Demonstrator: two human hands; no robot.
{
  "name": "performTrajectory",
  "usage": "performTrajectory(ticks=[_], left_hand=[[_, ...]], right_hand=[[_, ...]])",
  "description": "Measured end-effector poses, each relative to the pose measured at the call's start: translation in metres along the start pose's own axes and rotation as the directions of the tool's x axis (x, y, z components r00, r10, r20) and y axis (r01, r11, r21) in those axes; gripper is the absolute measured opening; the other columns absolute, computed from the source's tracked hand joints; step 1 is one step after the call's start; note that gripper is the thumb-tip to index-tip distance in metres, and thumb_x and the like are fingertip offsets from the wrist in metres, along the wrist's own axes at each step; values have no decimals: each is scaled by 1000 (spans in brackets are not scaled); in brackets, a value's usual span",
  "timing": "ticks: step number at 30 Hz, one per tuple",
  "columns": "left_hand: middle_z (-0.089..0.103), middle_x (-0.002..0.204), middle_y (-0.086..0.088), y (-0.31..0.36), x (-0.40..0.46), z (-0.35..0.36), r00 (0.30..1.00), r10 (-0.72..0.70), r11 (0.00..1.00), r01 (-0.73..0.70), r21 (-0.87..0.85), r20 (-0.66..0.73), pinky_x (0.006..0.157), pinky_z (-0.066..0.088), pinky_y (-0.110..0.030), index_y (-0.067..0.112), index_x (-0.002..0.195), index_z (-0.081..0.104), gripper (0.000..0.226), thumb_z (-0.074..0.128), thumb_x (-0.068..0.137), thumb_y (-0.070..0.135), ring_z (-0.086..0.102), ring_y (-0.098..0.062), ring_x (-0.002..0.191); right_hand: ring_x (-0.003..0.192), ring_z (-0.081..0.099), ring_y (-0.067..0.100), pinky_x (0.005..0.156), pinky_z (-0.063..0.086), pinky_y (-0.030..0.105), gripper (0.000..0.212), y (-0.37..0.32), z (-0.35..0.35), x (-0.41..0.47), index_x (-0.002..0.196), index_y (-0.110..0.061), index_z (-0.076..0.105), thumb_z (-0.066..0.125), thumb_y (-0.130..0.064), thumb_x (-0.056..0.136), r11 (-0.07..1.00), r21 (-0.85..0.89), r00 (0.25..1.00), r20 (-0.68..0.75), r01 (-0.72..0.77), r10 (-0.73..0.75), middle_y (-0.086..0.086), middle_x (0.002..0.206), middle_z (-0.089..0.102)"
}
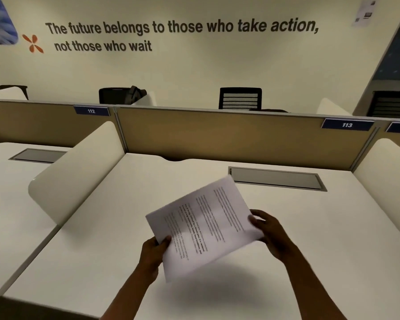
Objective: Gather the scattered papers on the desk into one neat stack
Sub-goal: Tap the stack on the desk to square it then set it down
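A cream painted wall (194, 70) carries a dark printed slogan (180, 28). Tan fabric partition panels (229, 135) with blue number plates (347, 124) back white desks (333, 239). Black office chairs (240, 98) stand beyond.

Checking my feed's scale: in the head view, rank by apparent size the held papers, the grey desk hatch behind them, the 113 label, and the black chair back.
1. Papers, largest, though nearest the camera.
2. Grey desk hatch.
3. Black chair back.
4. 113 label, smallest.
The chair is far off, so its rank is unsure.
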State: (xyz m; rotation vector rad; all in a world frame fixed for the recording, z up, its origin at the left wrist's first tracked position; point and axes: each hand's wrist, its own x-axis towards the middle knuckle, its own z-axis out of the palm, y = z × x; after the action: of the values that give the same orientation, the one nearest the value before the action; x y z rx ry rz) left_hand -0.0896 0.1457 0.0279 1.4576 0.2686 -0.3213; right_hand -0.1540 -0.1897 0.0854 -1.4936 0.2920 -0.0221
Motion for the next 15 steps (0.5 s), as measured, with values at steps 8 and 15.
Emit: performTrajectory(ticks=[8,15], left_hand=[[70,109,-12,-4,-14,2,985,-155,907,114,-404,-70,79,56,-39,10,114,63,21,62,93,13,66,-28,99],[70,109,-13,-2,5,-11,971,-193,884,110,-454,-141,68,60,-37,4,118,61,30,66,89,8,68,-30,96]], right_hand=[[112,63,43,90,52,55,65,16,90,-6,137,-34,47,62,-59,78,969,215,958,281,-120,57,19,125,64],[112,62,19,86,58,48,48,37,184,37,135,-37,41,59,-18,94,999,14,996,-76,-41,42,-2,131,60]])
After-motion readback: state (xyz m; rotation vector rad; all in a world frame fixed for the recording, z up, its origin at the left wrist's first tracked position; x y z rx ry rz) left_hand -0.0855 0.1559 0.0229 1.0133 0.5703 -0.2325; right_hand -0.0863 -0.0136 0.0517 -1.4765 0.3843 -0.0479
